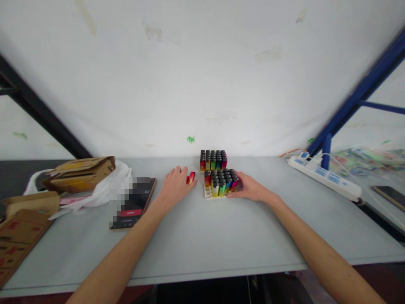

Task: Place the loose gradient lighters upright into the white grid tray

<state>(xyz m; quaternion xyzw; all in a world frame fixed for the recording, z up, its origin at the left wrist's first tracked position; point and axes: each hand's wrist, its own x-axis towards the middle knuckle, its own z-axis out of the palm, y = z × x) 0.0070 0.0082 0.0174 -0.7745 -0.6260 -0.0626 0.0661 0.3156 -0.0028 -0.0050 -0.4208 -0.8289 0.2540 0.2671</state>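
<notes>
Coloured lighters with black tops [222, 188] stand upright in a white tray [208, 195], whose front left part shows bare slots. My right hand [245, 187] is closed on the right side of this tray. To the left of it, my left hand [177, 183] has its fingers bent round red lighters [191, 177] that stick out by the thumb and lie sideways. Behind the tray, a second block of upright lighters [213, 160] stands close to the wall, and neither hand touches it.
A phone [134, 204] lies left of my left arm. Farther left are a white plastic bag [117, 179], an open cardboard box [80, 174] and another carton [22, 236]. On the right are a white power strip [325, 177], cables and another phone [390, 196].
</notes>
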